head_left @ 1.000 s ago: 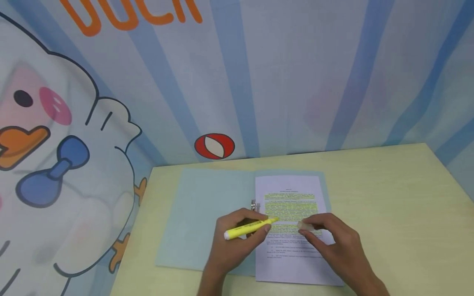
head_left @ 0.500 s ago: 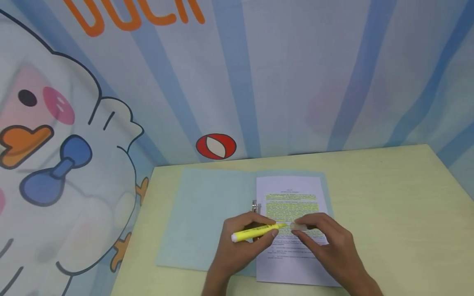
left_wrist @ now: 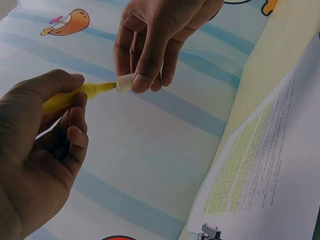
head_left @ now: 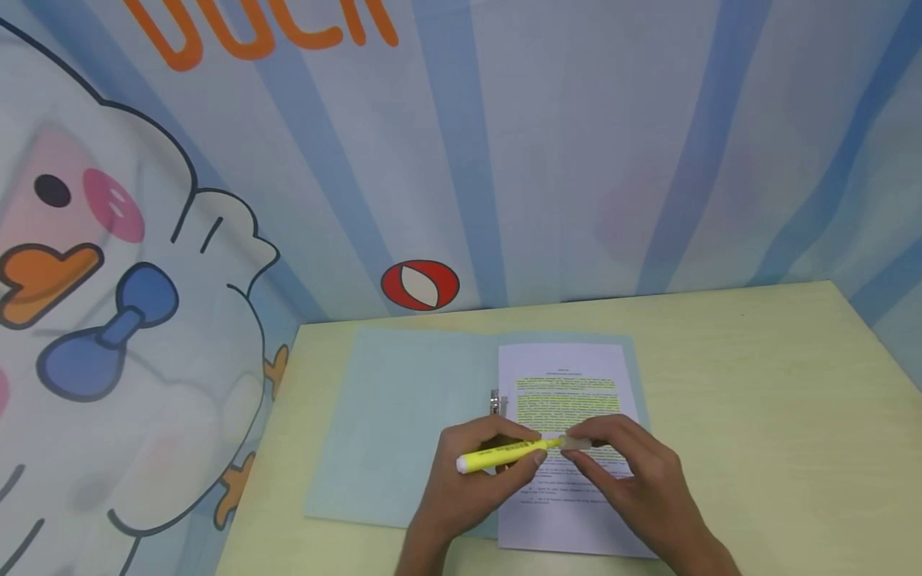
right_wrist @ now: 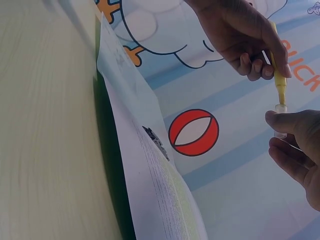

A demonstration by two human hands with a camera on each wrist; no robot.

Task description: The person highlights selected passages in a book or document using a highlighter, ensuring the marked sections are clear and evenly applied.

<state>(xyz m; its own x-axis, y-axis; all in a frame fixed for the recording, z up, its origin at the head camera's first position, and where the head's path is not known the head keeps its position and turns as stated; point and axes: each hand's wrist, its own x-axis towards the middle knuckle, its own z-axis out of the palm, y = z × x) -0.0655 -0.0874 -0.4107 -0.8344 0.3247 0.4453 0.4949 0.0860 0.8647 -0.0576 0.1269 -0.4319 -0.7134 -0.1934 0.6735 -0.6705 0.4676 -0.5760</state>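
My left hand [head_left: 475,472] pinches a yellow highlighter [head_left: 497,457] between thumb and fingers, its tip pointing right. Thumb and forefinger of my right hand [head_left: 641,472] hold a small translucent cap [head_left: 576,442] in front of that tip. In the left wrist view the highlighter's tip [left_wrist: 107,86] is right at the mouth of the cap [left_wrist: 124,82]. The right wrist view also has the tip at the cap's opening [right_wrist: 281,108]. Both hands are over a printed sheet [head_left: 576,520] whose upper paragraphs are marked yellow.
The sheet lies on the right side of an open light blue folder [head_left: 389,416] with a metal clip [head_left: 495,402]. Under it is a pale wooden table [head_left: 763,416]. Behind the table hangs a striped blue backdrop [head_left: 576,160] with a cartoon duck.
My left hand has moved right with the highlighter, and my right hand has moved left with the cap. The gap between tip and cap has closed.
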